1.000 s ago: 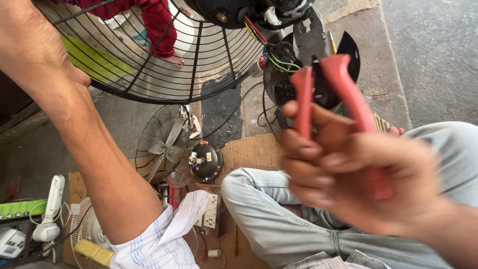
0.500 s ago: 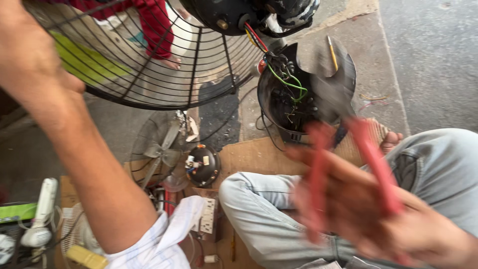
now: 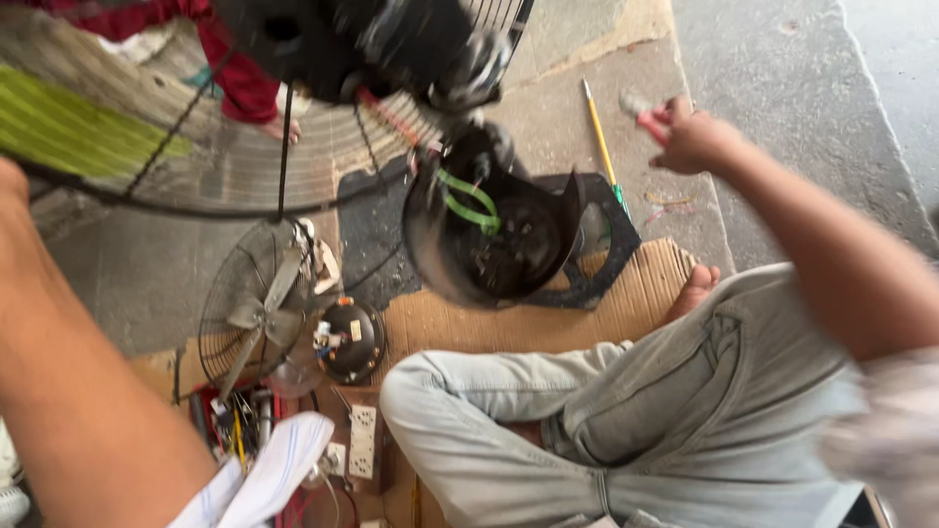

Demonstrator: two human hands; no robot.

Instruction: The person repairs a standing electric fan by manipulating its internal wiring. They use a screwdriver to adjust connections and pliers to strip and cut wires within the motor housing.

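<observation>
Head view showed the right hand (image 3: pixel 693 137) had swung out to the concrete floor (image 3: pixel 782 88), clenched around red-handled pliers (image 3: pixel 648 119) beside a yellow screwdriver (image 3: pixel 599 132); left hand's grip was unclear.

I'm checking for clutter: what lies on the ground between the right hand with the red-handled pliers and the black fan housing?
In the head view, a yellow pencil-like stick lies on the concrete between the right hand and the black fan housing.

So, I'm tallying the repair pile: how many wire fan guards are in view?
2: a large fan guard at upper left, above the floor, and a small fan guard lying below it. Others may be hidden.
</observation>
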